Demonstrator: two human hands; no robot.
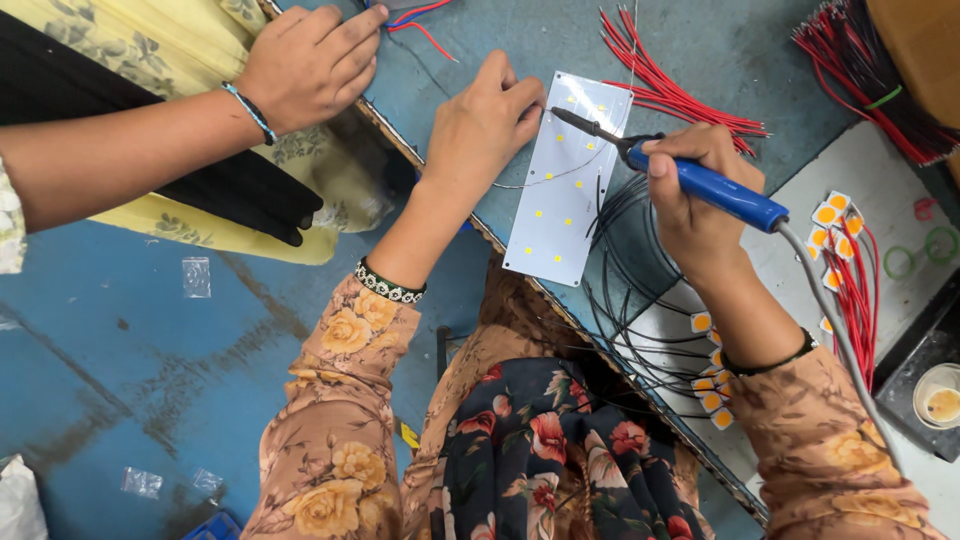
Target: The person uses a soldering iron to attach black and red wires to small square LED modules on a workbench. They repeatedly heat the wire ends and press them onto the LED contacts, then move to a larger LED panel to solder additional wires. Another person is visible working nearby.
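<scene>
A white rectangular LED board (565,195) with small yellow chips lies on the blue-grey table. My left hand (482,125) rests on its left edge, fingers pressing it down and pinching a thin solder wire (545,180). My right hand (695,195) grips a blue-handled soldering iron (715,188) whose dark tip touches the upper part of the board. Black wires (620,290) loop beneath my right wrist.
Another person's hand (305,65) reaches in at the top left near red and blue wires. Red wire bundles (670,85) lie at the top. Small square LED chips with red leads (835,235) sit on a white sheet at right, beside a small cup (940,400).
</scene>
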